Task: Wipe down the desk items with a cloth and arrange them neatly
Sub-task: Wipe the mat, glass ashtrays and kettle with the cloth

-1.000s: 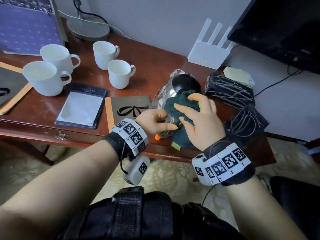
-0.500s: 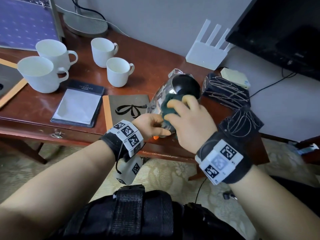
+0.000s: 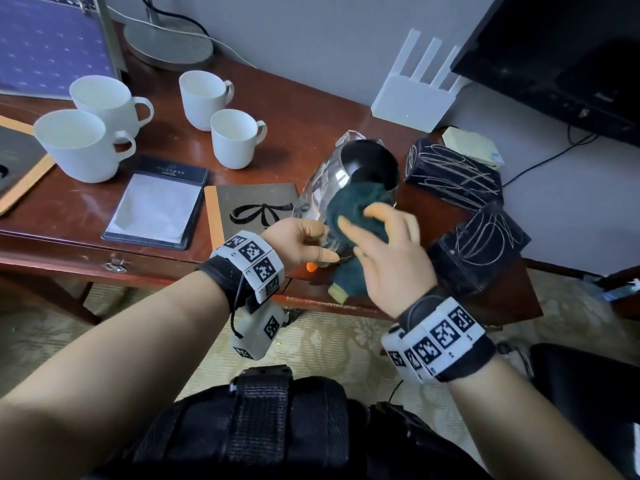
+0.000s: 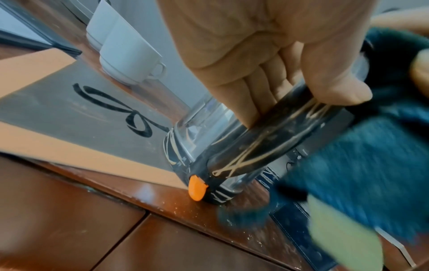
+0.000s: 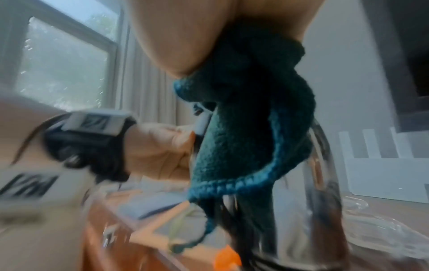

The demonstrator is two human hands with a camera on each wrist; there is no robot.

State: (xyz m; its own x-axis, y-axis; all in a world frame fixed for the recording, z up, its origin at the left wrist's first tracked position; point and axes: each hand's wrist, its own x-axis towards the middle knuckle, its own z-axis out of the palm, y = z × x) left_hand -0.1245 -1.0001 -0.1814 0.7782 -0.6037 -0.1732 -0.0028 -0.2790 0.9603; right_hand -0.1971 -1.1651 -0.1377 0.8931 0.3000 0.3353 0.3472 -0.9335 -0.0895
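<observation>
Left hand (image 3: 298,242), fingers curled round the black handle (image 4: 274,139), tilts a glass electric kettle (image 3: 322,188) at the desk's (image 3: 311,140) front edge; right hand (image 3: 388,258), fingers extended, presses a dark teal cloth (image 3: 349,216) against the kettle's wall.

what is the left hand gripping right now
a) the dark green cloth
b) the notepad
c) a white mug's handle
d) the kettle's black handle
d: the left hand has its fingers curled round the kettle's black handle, while the right hand presses the dark green cloth against the kettle.
</observation>
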